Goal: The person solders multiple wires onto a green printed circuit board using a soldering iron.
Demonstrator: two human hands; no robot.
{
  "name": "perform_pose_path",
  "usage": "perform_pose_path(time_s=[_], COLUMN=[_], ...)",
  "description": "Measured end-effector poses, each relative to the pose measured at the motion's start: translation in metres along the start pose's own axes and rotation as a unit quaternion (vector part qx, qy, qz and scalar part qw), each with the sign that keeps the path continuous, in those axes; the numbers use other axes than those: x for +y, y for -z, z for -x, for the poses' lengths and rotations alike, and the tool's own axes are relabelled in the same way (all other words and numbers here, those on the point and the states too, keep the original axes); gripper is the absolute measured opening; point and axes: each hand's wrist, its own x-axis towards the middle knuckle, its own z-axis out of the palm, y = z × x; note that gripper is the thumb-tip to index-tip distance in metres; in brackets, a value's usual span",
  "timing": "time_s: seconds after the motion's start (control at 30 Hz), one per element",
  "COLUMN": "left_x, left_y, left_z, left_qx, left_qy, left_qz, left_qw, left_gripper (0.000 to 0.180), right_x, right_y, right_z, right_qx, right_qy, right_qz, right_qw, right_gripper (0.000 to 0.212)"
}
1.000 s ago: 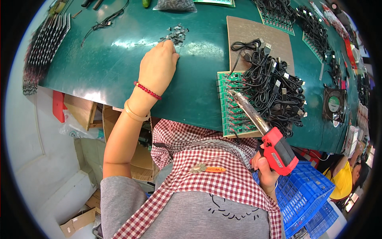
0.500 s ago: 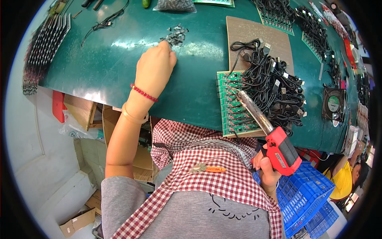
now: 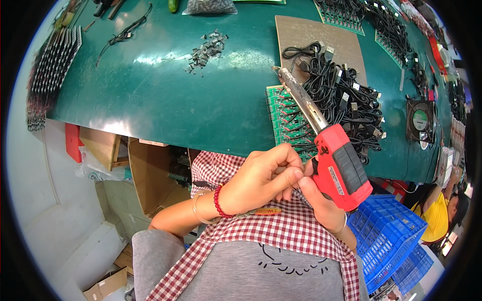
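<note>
My right hand (image 3: 324, 203) is wrapped round a red and black soldering gun (image 3: 339, 168). Its metal barrel slants up and left, with the tip above the corner of a green circuit board panel (image 3: 281, 118). Just in front of the apron, my left hand (image 3: 261, 178) is closed in a pinch. Its fingertips meet the thumb of my right hand; whatever they hold is hidden. Black USB cables (image 3: 341, 95) lie bundled on the panel, their ends along its rows. Farther left on the green table (image 3: 165, 100) is a loose pile of small black parts with metal pins (image 3: 207, 49).
A brown board (image 3: 321, 32) lies under the cables. Stacked pin strips (image 3: 52, 75) stand at the far left, and a bag of grey parts (image 3: 210, 6) at the back. To the right are a small fan (image 3: 420, 120), blue crates (image 3: 384, 236) and a person in yellow (image 3: 434, 213).
My left hand has left the pile of small parts and come back to meet my right hand. The soldering gun has shifted up and left. The pile looks more spread out.
</note>
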Motion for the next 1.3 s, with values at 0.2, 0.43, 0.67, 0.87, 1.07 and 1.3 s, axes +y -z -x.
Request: perform_pose_path(time_s=[0.2,0.43,0.67,0.87,1.07,1.3], left_x=[0.005,0.015,0.006,0.004,0.004,0.005], left_y=[0.004,0.012,0.037,0.069,0.075,0.079], left_z=[0.006,0.004,-0.017,-0.036,-0.044,-0.046], left_qx=[0.025,0.003,-0.008,0.061,0.040,0.008], left_qy=[-0.033,-0.138,-0.025,0.125,0.135,0.156], left_qz=[-0.056,-0.346,-0.234,-0.111,-0.088,-0.093], left_qw=[0.998,0.928,0.972,0.984,0.986,0.983], left_gripper=[0.008,0.009,0.003,0.012,0.010,0.012], right_x=[0.005,0.008,0.009,0.031,0.045,0.050], right_y=[0.008,0.001,0.009,0.044,0.052,0.052], right_z=[-0.001,-0.004,0.007,0.038,0.057,0.054], right_qx=[-0.026,0.017,0.052,0.079,0.045,0.015], right_qy=[0.064,0.083,0.086,0.094,0.058,0.054], right_qz=[0.155,0.151,0.109,0.065,0.066,0.087], right_qw=[0.985,0.985,0.989,0.990,0.995,0.995], right_gripper=[0.032,0.044,0.024,0.042,0.037,0.031])
